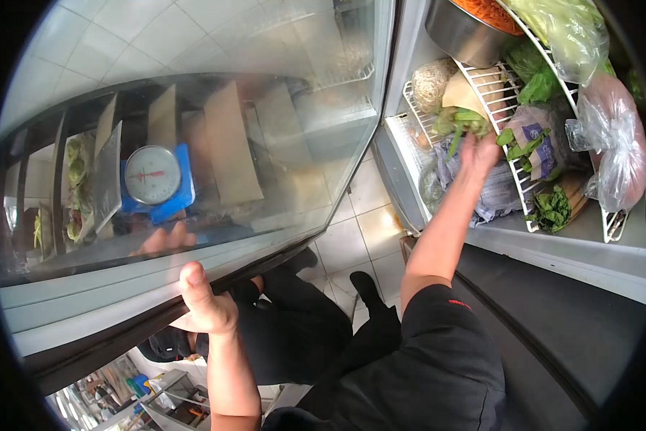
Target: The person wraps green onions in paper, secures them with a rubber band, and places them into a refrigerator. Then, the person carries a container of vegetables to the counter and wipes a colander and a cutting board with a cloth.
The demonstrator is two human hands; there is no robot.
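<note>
My left hand (pixel 209 305) is on the frame edge of the glass door (pixel 287 208), thumb on the near side and fingers partly hidden behind the edge. Inside the refrigerator, my right hand (pixel 479 151) is closed around a bunch of green stalks (pixel 466 122) by the wire shelf (pixel 491 90); its fingertips are partly hidden. Close by are a bag of pale grains (pixel 433 85) and a brown paper piece (pixel 461 93). Purple-and-white plastic bags (pixel 535 140) lie beneath the racks, with loose green leaves (pixel 551 208) near them.
A metal pot (pixel 466 36) of shredded carrot stands on a shelf. A knotted clear bag (pixel 614 144) bulges at the right. Through or in the glass show a blue scale (pixel 154 176) and board-like dividers. Another person in dark clothes (pixel 280 323) is below, over the tiled floor (pixel 373 215).
</note>
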